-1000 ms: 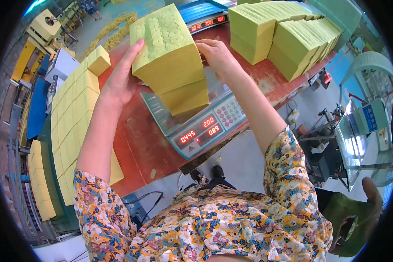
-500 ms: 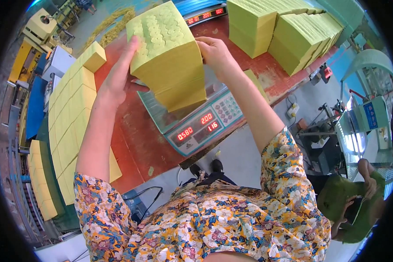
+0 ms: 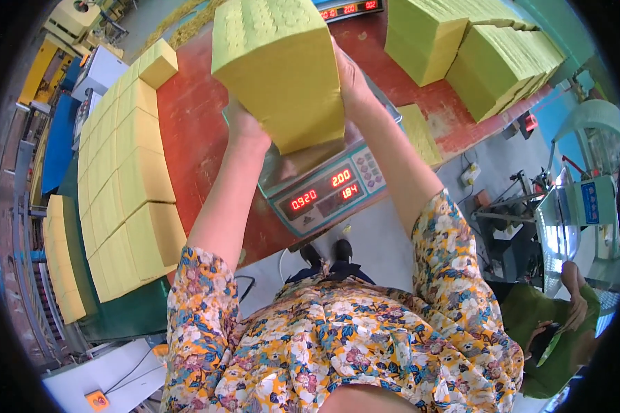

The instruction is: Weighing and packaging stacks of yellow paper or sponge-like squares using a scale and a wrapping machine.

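A thick stack of yellow paper point(image 3: 282, 89) with rows of scalloped cut marks on its top is between my two hands, over the pan of an electronic scale point(image 3: 324, 196). My left hand point(image 3: 246, 127) grips the stack low on its left side, its fingers hidden behind and beneath the paper. Against the right side presses my right hand point(image 3: 351, 79), its fingertips mostly out of sight. Red digits glow on the scale's front panel. Whether the stack's underside touches the shiny pan cannot be seen.
Yellow paper blocks point(image 3: 127, 186) stand in rows at left. More tall stacks point(image 3: 427, 45) fill the table's far right, and a flat yellow piece point(image 3: 419, 131) lies beside the scale. Beneath is a worn red tabletop point(image 3: 200, 138). A person in green point(image 3: 551, 330) is at lower right.
My left hand has gone from the stack's upper left side down to its lower left. The stack appears higher and closer, its front face showing more. The scale's digits have changed.
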The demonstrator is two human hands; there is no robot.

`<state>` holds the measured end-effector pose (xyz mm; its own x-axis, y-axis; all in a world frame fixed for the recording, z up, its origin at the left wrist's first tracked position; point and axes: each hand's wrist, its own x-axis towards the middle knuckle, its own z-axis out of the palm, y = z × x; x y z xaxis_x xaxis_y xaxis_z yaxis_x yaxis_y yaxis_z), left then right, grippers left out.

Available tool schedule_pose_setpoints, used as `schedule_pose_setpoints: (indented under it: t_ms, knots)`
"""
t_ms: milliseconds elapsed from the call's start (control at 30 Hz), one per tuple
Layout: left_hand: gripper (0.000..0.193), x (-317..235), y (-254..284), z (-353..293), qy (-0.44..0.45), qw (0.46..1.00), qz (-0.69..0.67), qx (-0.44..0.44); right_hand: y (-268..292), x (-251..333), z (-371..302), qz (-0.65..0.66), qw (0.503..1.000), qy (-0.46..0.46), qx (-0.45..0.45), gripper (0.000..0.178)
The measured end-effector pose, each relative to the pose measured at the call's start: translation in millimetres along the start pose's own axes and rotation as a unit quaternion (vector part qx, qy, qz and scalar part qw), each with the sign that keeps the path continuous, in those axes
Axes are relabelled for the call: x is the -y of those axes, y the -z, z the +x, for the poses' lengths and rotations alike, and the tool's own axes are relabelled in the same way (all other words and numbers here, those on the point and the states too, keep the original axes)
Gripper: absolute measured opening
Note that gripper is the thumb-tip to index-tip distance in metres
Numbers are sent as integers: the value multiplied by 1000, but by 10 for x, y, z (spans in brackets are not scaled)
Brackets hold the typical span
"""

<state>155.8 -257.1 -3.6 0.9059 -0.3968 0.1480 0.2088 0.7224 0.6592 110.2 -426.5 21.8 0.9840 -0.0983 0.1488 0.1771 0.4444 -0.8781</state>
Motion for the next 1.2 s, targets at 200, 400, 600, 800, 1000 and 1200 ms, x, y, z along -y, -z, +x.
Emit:
schedule_pose_setpoints:
  t_ms: [200,400,600,800,1000,1200]
  knots:
    - [48,51,-349,-127,-66,978,110,-166,196,-29,-131,-111,991,58,-38,60]
    - [44,-297,-398,-1236,-61,956,235,-163,240,178,-1387,-41,997,58,-36,53]
    - [34,-167,-672,-2211,53,950,270,-150,416,-18,-2599,132,986,-8,-104,43]
    - [29,-29,-601,-2405,78,941,267,-190,567,240,-2846,343,939,-3,-37,41]
    - [28,57,-736,-2393,85,942,271,-181,591,924,-2619,349,842,177,370,56]
    - [28,82,-763,-2423,82,941,268,-190,629,593,-2760,375,862,137,312,58]
